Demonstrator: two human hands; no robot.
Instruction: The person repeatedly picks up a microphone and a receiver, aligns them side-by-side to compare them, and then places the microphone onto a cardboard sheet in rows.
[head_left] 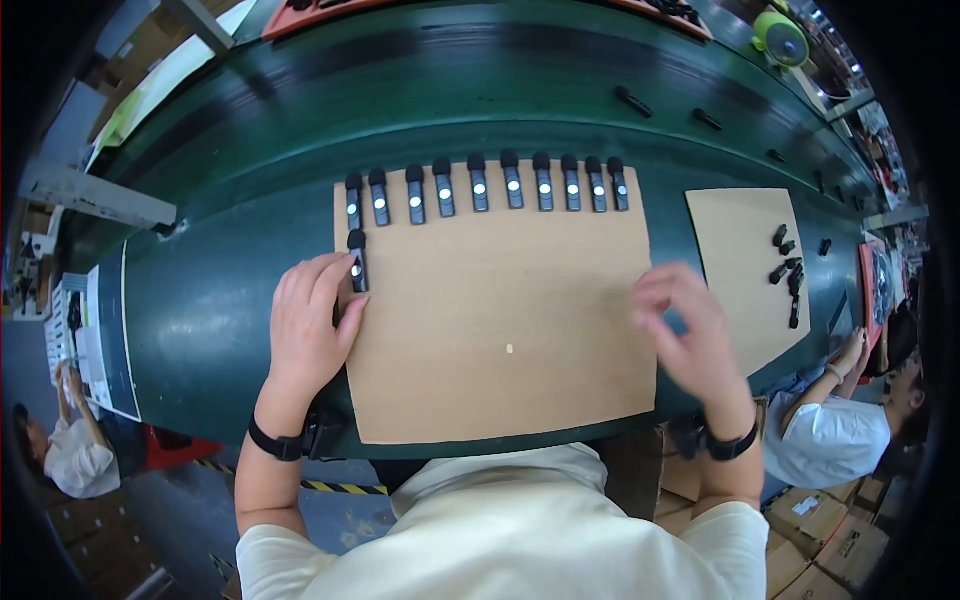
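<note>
My left hand (pixel 312 318) rests at the left edge of a brown cardboard sheet (pixel 500 390). Its thumb and fingertips close on a small black microphone (pixel 358 272) with a foam head and a pale dot. Above that piece, similar microphones (pixel 479 188) stand side by side in a row along the sheet's far edge, foam heads pointing away from me. Over the sheet's right edge hovers my right hand (pixel 695 335), blurred by motion. Its fingers are bent, a gap shows between thumb and fingers, and nothing is visible in it.
On a second cardboard sheet (pixel 740 230) at right lie several small black pieces (pixel 790 270) in a loose cluster. More black pieces (pixel 633 101) lie on the green bench (pixel 220 330) beyond. A green fan (pixel 781 42) stands far right. People sit at both sides.
</note>
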